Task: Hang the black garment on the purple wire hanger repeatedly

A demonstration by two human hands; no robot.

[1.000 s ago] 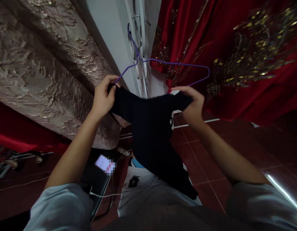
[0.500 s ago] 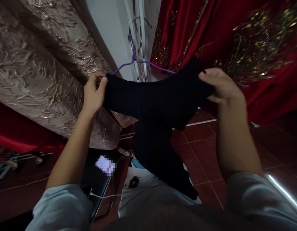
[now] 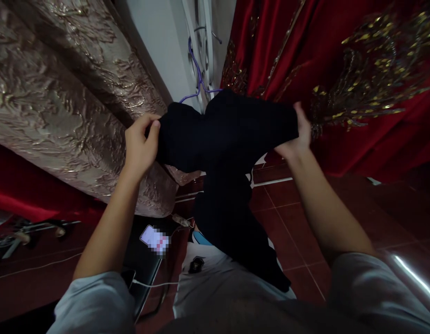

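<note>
Left hand (image 3: 140, 146) and right hand (image 3: 295, 134) pinch the shoulders of a black knit garment (image 3: 228, 153), seating it over a thin purple wire hanger (image 3: 197, 81).

The garment (image 3: 228, 139) on the hanger is plain black, with no print that shows. The hanger (image 3: 198, 76) above it is purple wire. To the right of the garment hangs a deep red cloth (image 3: 340, 69) with gold leaf-like embroidery (it glints in places). To the left of the garment hangs a curtain (image 3: 61, 93) in pale beige-pink with a raised, shiny swirling pattern. Behind the garment the wall (image 3: 159, 37) is white. Below it the floor (image 3: 305, 208) is dark red tile with pale joints. Lower left of the garment a phone (image 3: 152, 238) shows a white and pink screen; a white cable (image 3: 152, 283) lies nearby. The sleeves (image 3: 93, 301) are light grey.
</note>
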